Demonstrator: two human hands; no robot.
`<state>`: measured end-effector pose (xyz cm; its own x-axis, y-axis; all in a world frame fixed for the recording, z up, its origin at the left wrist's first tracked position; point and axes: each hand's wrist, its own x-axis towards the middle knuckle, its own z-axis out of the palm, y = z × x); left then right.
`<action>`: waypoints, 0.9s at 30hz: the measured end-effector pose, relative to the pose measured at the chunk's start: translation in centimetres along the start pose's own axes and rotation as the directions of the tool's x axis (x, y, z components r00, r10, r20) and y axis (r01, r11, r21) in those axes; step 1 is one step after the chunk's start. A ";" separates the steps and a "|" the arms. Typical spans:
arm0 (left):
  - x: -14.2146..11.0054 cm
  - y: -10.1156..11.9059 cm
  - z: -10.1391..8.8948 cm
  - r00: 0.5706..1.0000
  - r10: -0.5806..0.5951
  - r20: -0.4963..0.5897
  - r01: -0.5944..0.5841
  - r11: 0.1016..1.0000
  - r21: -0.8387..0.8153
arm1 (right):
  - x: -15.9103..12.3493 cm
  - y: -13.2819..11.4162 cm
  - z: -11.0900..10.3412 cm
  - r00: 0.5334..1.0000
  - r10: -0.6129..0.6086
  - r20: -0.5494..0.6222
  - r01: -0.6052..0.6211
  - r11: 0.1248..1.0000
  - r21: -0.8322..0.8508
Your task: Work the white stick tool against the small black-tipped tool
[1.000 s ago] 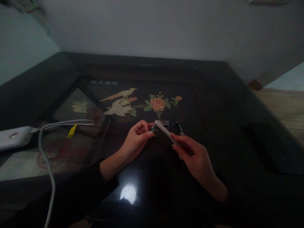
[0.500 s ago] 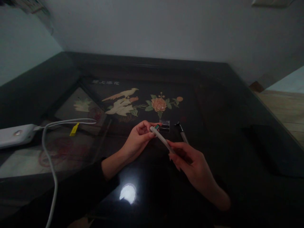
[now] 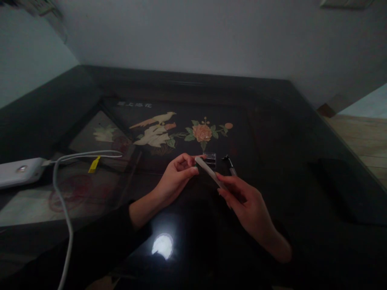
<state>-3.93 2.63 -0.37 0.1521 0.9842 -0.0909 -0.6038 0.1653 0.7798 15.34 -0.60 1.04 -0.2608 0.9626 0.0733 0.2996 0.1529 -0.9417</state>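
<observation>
My left hand (image 3: pixel 178 175) is closed in a pinch at the middle of the table, thumb and forefinger around a small green piece (image 3: pixel 196 164) that is mostly hidden. My right hand (image 3: pixel 249 205) grips the near end of a slim, flat, whitish bar (image 3: pixel 208 169). The bar slants up and left, its far tip close to the green piece; whether they touch I cannot tell. Just beyond the bar lies a small clear case (image 3: pixel 211 158) with a shiny edge. To its right rests a thin tool (image 3: pixel 231 167) with a black head and a silvery shaft.
A white power bank (image 3: pixel 21 172) stands at the left, its white cable (image 3: pixel 62 197) looping toward me. A yellow tag (image 3: pixel 94 164) hangs by the cable. At the right lies a dark flat object (image 3: pixel 356 189). The glossy black table (image 3: pixel 181 88) bears a bird-and-flower picture and meets a wall behind.
My right hand has moved slightly right, and the bar has turned and drawn a little away from my left fingers. Less of the green piece shows. My left hand stays almost still.
</observation>
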 end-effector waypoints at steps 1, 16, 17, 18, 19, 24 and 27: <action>0.0 0.0 0.0 1.000 0.005 -0.005 -0.005 1.000 0.002 | -0.1 -0.1 0.1 1.000 0.003 0.017 -0.003 1.000 0.029; 0.0 0.1 0.2 1.000 -0.024 -0.007 0.023 0.998 -0.053 | 0.5 0.4 -0.5 0.999 -0.006 -0.040 0.003 0.997 -0.071; 0.0 0.1 0.2 1.000 -0.019 -0.002 0.019 0.999 -0.049 | 0.4 0.3 -0.4 0.999 -0.009 -0.032 0.007 0.998 -0.058; 0.0 0.1 0.2 1.000 -0.013 0.001 0.013 0.999 -0.042 | 0.3 0.2 -0.2 1.000 -0.012 -0.023 0.011 0.999 -0.039; 0.0 0.1 0.2 1.000 -0.004 0.001 0.004 0.999 -0.034 | 0.2 0.0 -0.1 1.000 -0.017 -0.013 0.017 1.000 -0.013; 0.0 0.0 0.0 1.000 0.029 0.006 -0.029 0.999 -0.017 | -0.2 -0.6 0.3 0.998 0.014 0.057 -0.021 0.991 0.130; 0.0 0.0 -0.1 0.999 0.038 0.020 -0.037 0.999 -0.016 | 0.0 -0.4 0.1 0.999 0.022 0.042 -0.026 0.995 0.100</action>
<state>-3.96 2.61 -0.42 0.1449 0.9882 -0.0489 -0.6217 0.1294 0.7725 15.09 -0.68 1.39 -0.2922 0.9555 0.0393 0.2132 0.1051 -0.9713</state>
